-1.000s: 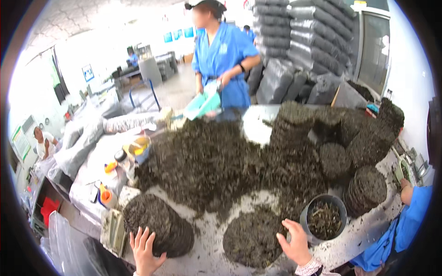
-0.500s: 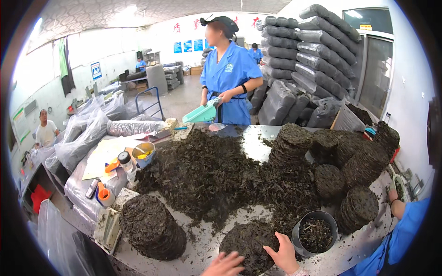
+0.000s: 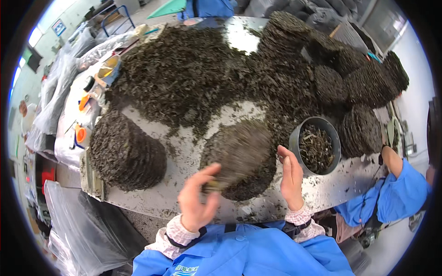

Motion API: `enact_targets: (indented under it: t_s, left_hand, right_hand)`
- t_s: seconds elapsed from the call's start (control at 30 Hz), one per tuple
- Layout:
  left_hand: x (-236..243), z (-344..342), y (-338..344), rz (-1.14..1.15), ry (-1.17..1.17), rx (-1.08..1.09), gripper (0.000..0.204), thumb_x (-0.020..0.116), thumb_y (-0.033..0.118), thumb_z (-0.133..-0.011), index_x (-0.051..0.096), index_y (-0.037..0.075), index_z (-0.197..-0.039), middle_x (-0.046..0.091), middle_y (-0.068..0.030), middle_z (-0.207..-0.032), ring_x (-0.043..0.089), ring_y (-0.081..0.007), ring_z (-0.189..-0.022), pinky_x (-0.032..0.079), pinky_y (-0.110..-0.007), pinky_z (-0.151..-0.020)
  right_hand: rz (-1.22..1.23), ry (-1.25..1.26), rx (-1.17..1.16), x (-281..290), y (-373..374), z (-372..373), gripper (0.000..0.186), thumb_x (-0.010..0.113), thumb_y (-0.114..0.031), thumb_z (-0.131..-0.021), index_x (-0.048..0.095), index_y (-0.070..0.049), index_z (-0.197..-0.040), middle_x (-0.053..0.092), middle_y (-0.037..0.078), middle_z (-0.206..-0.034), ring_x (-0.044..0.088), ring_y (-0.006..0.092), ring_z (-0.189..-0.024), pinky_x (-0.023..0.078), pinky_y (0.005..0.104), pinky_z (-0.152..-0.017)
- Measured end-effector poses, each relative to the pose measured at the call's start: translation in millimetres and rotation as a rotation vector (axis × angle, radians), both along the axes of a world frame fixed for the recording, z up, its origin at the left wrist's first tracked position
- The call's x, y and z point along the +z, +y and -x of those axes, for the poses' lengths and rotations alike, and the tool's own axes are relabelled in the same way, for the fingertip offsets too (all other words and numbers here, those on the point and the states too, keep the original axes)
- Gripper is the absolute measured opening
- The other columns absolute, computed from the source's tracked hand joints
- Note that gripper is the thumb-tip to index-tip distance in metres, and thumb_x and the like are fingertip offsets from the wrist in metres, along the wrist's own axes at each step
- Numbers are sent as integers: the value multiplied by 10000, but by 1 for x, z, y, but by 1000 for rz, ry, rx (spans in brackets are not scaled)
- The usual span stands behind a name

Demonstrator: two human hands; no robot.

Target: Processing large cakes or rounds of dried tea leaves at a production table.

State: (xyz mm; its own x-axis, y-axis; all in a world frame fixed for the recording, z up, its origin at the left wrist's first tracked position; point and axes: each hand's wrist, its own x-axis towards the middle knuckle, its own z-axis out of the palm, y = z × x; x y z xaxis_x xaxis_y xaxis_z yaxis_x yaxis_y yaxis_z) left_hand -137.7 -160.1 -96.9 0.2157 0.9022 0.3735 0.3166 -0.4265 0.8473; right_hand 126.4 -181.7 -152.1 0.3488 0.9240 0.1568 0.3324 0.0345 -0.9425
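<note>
The dark disc [image 3: 244, 147] comes up in my left hand [image 3: 197, 198].
Half a second ago the top lies flat; now I see the disc blurred and tilted above a dark layer [image 3: 252, 185], its near-left edge apparently pinched between thumb and fingers. I judge it loose from that layer. My right hand [image 3: 291, 179] is empty, fingers spread apart, beside the grey tub [image 3: 335, 145].

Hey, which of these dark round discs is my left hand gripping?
The motion-blurred disc, its near left edge pinched by your left hand. It overlaps a lower disc; the others are in the left stack and the stacks on the right.
</note>
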Motion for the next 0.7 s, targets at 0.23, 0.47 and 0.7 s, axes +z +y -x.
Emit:
enact_targets:
  t_s: [0.23, 0.47, 0.7]
  left_hand:
    - [-4, 13, 9, 565, -905, 189, 317, 543, 56, -999, 545, 3, -1312, 658, -89, -1193, 660, -201, -1020, 529, -364, -910]
    - [-40, 11, -3, 864, -1103, 179, 357, 523, 60, -1031, 509, 13, -1384, 637, -87, -1289, 625, -186, -1167, 536, -357, -975]
    - [-39, 12, 7, 821, -930, 50, 483, 564, -56, -968, 441, -7, -1432, 601, -117, -1338, 608, -221, -1214, 505, -369, -1043]
  right_hand:
    - [54, -159, 6, 0, -14, 7, 405, 684, -139, -942, 600, 25, -1303, 649, 188, -1236, 635, 308, -1152, 483, 371, -995]
    - [-29, -334, 8, 3, -13, 9, 356, 687, -107, -924, 634, 6, -1258, 650, 193, -1267, 623, 353, -1174, 474, 412, -1033]
    - [-80, -308, 59, 31, 0, 33, 272, 774, 2, -814, 732, -39, -1080, 718, 103, -961, 671, 238, -777, 540, 328, -666]
